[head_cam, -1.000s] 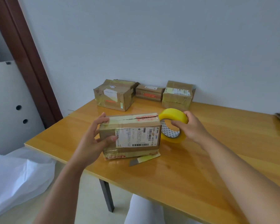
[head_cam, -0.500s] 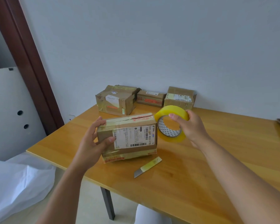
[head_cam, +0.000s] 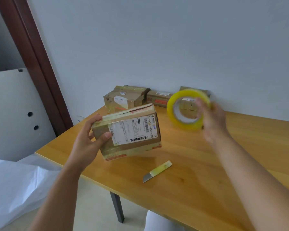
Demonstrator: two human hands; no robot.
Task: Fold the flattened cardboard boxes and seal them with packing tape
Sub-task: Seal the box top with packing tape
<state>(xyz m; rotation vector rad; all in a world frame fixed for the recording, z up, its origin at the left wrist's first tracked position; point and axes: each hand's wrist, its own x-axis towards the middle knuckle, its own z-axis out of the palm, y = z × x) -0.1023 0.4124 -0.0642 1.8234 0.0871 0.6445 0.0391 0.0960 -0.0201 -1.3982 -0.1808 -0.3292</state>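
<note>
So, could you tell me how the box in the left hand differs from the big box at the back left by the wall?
The held box is gripped by the left hand and tilted, whereas the back-left box rests flat on the table, untouched. The held box shows a large barcode label on its near face; the back-left box shows a smaller white label. Both are brown cardboard with tape on them.
</note>
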